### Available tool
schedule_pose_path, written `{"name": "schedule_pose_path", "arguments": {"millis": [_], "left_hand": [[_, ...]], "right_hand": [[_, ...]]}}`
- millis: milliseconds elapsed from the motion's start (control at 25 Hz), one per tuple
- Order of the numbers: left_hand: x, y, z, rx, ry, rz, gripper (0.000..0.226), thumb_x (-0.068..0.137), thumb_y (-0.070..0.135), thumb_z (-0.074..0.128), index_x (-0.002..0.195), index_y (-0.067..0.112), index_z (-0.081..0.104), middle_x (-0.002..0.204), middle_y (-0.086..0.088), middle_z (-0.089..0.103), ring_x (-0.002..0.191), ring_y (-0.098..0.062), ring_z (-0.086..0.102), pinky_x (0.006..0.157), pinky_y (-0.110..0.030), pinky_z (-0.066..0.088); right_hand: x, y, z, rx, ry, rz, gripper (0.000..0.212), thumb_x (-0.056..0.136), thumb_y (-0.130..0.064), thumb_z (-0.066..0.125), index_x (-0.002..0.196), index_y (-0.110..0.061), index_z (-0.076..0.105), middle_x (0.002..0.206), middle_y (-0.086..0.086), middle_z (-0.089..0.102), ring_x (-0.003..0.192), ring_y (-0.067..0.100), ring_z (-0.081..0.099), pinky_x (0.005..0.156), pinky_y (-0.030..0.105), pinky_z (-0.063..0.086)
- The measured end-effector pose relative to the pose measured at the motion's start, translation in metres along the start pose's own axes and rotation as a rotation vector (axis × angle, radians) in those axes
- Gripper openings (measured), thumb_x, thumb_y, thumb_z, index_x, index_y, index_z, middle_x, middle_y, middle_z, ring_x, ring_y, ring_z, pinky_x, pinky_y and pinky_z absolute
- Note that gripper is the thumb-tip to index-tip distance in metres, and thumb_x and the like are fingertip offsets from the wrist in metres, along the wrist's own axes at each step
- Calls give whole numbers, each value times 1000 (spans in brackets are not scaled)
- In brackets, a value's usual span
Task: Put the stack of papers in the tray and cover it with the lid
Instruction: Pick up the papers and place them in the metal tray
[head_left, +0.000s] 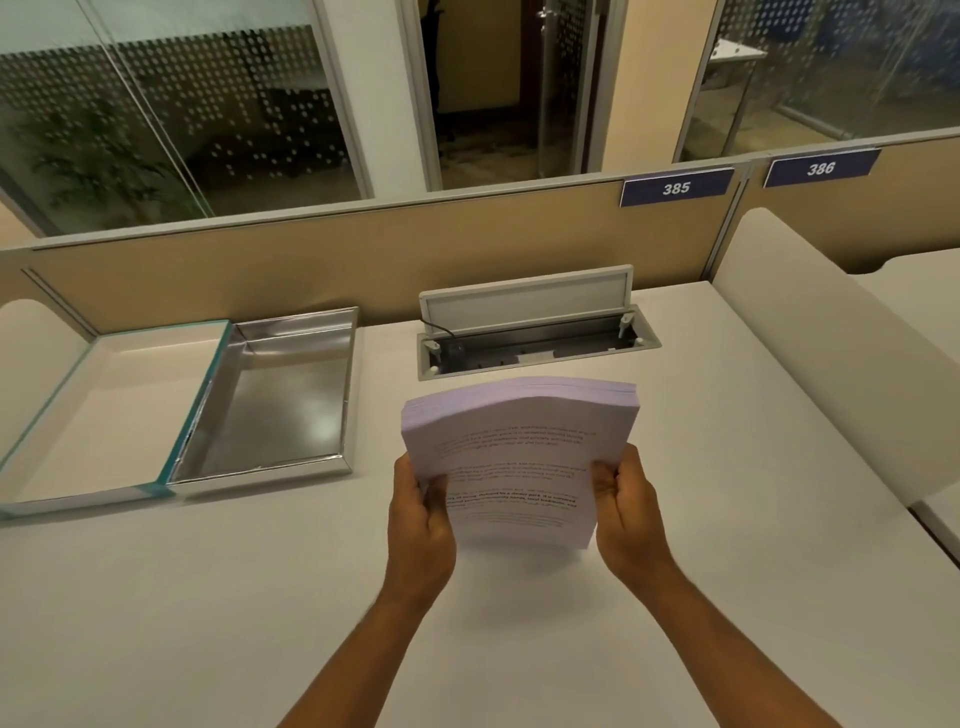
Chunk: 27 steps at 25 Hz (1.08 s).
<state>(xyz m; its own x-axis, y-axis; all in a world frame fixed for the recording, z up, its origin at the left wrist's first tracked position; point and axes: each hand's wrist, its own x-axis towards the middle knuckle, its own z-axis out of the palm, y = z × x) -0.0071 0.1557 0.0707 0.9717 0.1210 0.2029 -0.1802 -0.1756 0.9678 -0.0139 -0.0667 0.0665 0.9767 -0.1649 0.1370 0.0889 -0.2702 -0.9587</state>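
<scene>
A thick stack of printed white papers (519, 457) is held above the desk, its far end bowed upward. My left hand (422, 519) grips its near left edge and my right hand (626, 512) grips its near right edge. To the left on the desk sits a shiny silver tray (291, 470), open and with nothing inside. Touching its left side lies the lid (111, 395), upturned, with a cream inside and teal edges.
An open cable box (530, 332) with a raised flap is sunk into the desk behind the papers. A beige partition (363, 249) with number plates 385 and 386 runs along the back. A white divider (810, 332) bounds the desk on the right.
</scene>
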Motion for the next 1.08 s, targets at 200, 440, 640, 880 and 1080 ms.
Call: {"name": "schedule_pose_path", "arguments": {"millis": [200,440,640,880,1080], "left_hand": [[-6,-13,-11,-10,-43,-35,57,103,8,44,128,59,47,116,30,64,114,-1,63,86,-10,56],[-7,-22,-16,54,-99,-9,54,108,15,39,132,64,43,121,37,61,117,5,62,88,-5,52],[-7,-32,-25,179,-155,18,66,105,13,39,131,73,37,122,47,59,116,9,62,84,-2,51],[11,-41,-34,137,-151,-54,50,109,4,41,128,49,54,118,36,69,114,4,67,85,-7,56],[45,-40,-72,69,-145,-149,34,111,14,47,140,22,63,124,11,77,113,-12,75,89,-27,65]], "right_hand": [[-10,5,5,-24,-30,3,37,108,-35,34,114,-70,48,113,-33,67,106,-3,67,75,9,54],[-19,25,3,-95,-86,11,23,105,-55,31,122,-68,41,122,-35,63,116,-3,64,83,9,55],[-28,42,6,-157,-79,29,22,106,-47,32,117,-63,43,122,-33,62,114,2,64,84,13,56],[-6,35,7,-193,-96,58,19,107,-42,35,115,-51,50,116,-30,67,106,3,69,80,30,62],[33,11,36,-169,-181,117,25,110,-41,41,123,-30,58,108,-19,74,99,8,74,81,42,66]]}}
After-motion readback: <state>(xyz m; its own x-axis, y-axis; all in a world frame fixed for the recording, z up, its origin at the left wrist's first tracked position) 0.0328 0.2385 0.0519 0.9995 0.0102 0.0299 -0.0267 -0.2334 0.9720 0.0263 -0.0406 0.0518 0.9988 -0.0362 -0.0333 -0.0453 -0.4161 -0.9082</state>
